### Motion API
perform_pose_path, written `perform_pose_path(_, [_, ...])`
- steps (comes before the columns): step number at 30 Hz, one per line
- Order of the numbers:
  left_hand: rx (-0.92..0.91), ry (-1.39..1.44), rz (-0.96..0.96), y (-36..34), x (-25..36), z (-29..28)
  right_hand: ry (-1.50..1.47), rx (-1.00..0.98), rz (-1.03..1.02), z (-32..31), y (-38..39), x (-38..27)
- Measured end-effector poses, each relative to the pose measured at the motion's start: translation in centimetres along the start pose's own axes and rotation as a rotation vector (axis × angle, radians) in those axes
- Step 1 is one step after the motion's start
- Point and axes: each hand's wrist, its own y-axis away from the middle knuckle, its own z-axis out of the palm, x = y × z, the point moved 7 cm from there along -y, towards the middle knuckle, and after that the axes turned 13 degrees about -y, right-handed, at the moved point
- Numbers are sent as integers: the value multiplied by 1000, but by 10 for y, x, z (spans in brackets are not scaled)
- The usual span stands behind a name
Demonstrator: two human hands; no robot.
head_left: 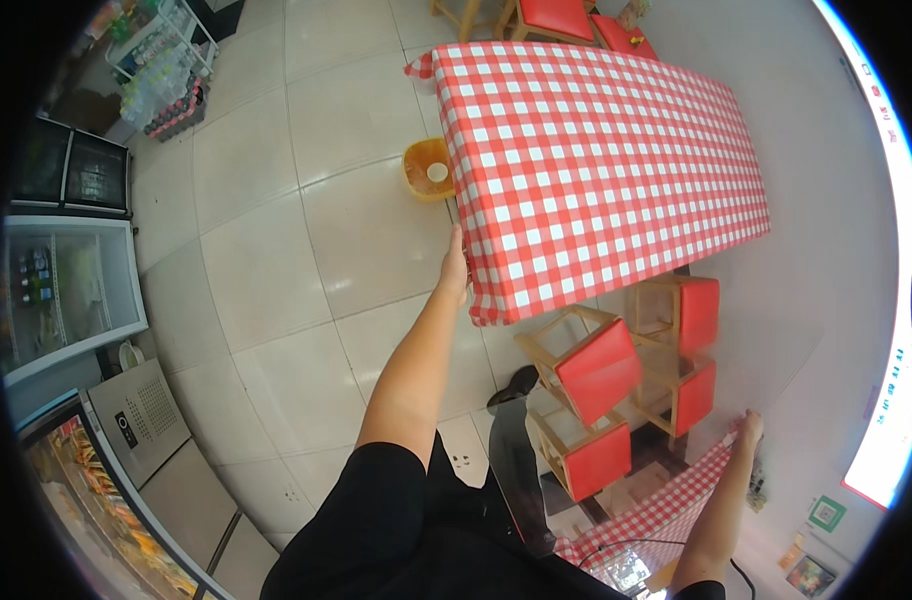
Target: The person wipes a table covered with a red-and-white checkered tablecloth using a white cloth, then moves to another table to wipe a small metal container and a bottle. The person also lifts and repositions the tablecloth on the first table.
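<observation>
Head view: a red-and-white checked tablecloth (596,160) covers the long table, its near edge hanging over stacked red-seated stools (616,390). Open tiled floor (276,260) spreads to the left. The left hand (455,268) grips the cloth's near corner edge. The right hand (748,430) pinches the corner of a second checked cloth (656,520).
</observation>
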Motion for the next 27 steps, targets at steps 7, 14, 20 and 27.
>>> perform_pose_path(7, [328,-28,284,-10,46,-3,427,116,-674,-53,-32,15])
perform_pose_path(14, [666,-322,437,16,73,-49,-6,37,-53,13,11,20])
perform_pose_path(20, [595,-281,392,8,48,-15,114,206,-276,-60,0,-22])
perform_pose_path(27, [701,-245,277,17,67,-67,230,182,-71,17,48,-110])
